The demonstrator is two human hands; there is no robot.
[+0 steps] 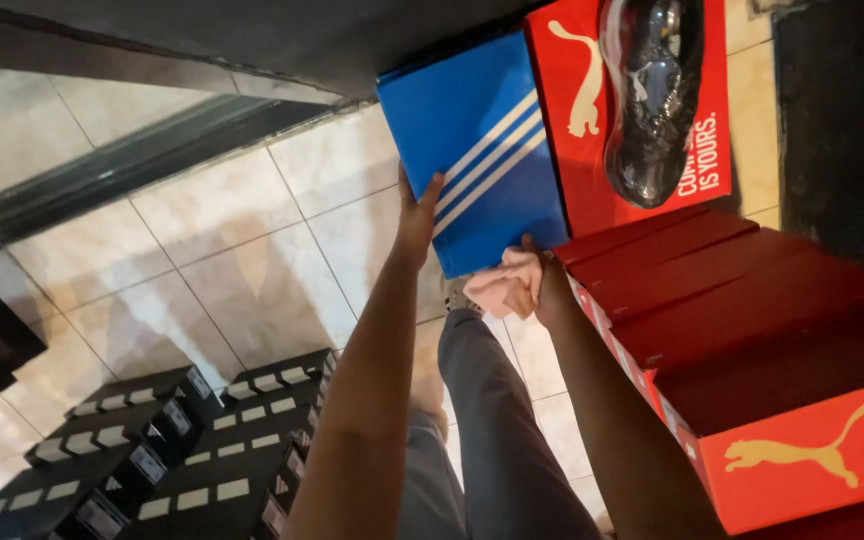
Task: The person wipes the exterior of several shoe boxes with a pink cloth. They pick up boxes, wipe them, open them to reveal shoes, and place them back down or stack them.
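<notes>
A: Blue box first. Where do you have it?

B: You hold it up in front of you, above the tiled floor, its white-striped face toward the camera. Its long axis runs from the lower right corner, near your right hand, up and away to the upper left. Its right edge lies just beside the red box that carries the dark shoe.

A: Left hand?

B: Your left hand is open and flat against the left edge of the blue box, fingers spread upward, thumb on the face. It steadies rather than clamps.

A: Right hand?

B: Your right hand is closed around a pale pink cloth, bunched at the bottom corner of the blue box. Whether it also pinches the box itself, you cannot tell; the cloth hides the contact.

A: Which hand is nearer the bulk of it?

B: The left. The box reaches up and away from both hands, and the left sits further along its long side; the right is only at the corner.

A: Around you?

B: A stack of red boxes at your right elbow, black boxes with pale labels down on the floor at left, your grey trouser leg between them.
</notes>
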